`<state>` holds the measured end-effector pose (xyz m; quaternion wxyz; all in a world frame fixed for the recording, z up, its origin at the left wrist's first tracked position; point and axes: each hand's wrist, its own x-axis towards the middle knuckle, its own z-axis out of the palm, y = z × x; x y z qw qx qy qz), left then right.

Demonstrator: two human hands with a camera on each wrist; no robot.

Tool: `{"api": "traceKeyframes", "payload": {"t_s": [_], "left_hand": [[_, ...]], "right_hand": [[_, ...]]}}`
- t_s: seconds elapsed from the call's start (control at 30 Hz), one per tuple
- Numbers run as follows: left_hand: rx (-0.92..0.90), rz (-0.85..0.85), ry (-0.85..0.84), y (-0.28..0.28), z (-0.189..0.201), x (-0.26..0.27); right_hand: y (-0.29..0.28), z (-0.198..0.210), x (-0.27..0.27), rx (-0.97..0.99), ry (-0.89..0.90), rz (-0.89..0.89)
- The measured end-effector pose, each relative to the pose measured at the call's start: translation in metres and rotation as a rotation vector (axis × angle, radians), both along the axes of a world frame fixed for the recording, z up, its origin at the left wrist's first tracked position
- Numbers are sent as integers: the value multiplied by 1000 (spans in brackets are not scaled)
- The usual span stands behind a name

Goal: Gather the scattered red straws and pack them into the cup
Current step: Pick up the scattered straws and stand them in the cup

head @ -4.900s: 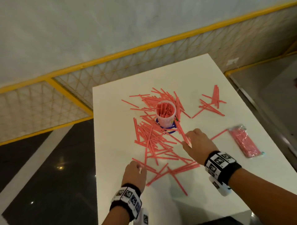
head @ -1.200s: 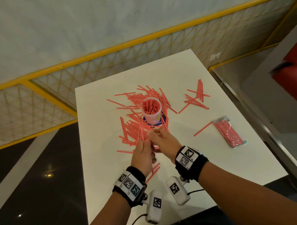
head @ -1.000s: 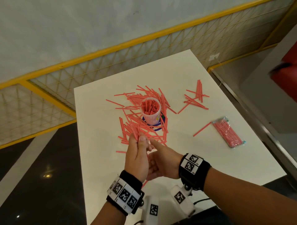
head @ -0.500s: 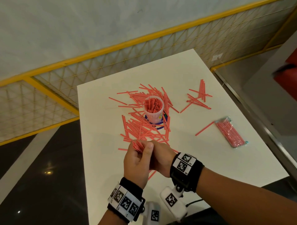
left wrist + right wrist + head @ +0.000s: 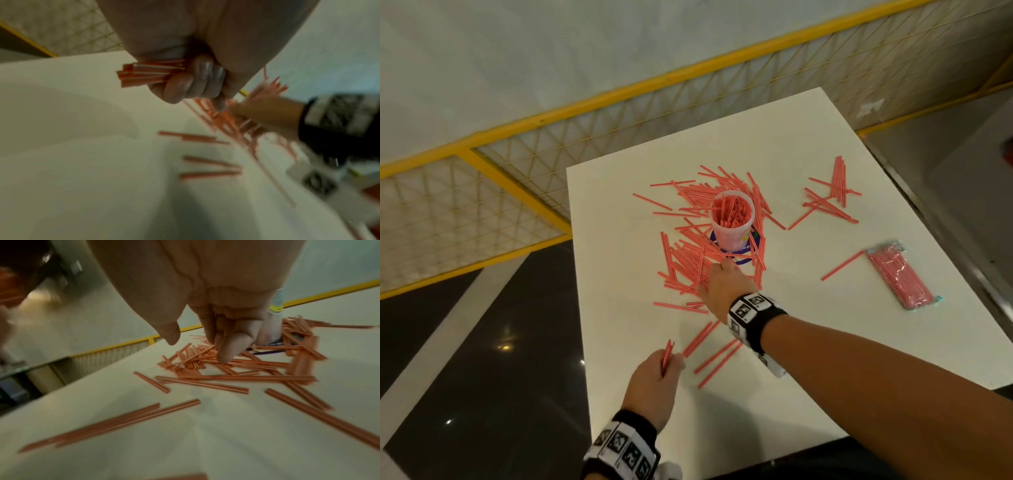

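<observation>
Red plastic straws (image 5: 690, 260), thin and straight, are heaped loosely on the white matte tabletop (image 5: 808, 318), thickest around and just in front of the clear round plastic cup (image 5: 732, 222), which stands upright and is already crowded with straws on end. The right hand (image 5: 726, 291) is reached into the near edge of that heap, just short of the cup; in the right wrist view its fingers (image 5: 228, 345) point down with their tips touching the pile, the thumb held apart, nothing clasped. The left hand (image 5: 654, 387) is held near the table's left edge, well apart from the cup, and a small bundle of red straws (image 5: 144, 75) is clenched in its curled fingers. A few loose straws (image 5: 717, 356) lie between the two hands. A smaller scatter of straws (image 5: 828, 197) is seen towards the far right. Bare tabletop is left along the near edge and at the far end. A sealed clear packet of red straws (image 5: 900, 279) lies flat near the right edge.
</observation>
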<state>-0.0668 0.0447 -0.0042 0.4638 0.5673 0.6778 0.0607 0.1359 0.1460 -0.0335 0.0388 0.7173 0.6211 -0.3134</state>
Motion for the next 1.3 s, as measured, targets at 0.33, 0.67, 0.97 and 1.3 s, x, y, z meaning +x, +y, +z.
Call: {"api": "traceKeyframes", "payload": {"t_s": [0.33,0.67,0.97,1.3], "left_hand": [[-34,-34,40,-35,-11,-12],[26,19,9,3,-18,-3],[-29,205,-341,61,17,62],[-134,420,-577,80,13,107]], "right_hand": [[21,-17,-29,-8,-186,149],[19,7,-1,11,-144,178],[-26,50,35,142,398,-211],[-49,84,25,141,539,-127]]}}
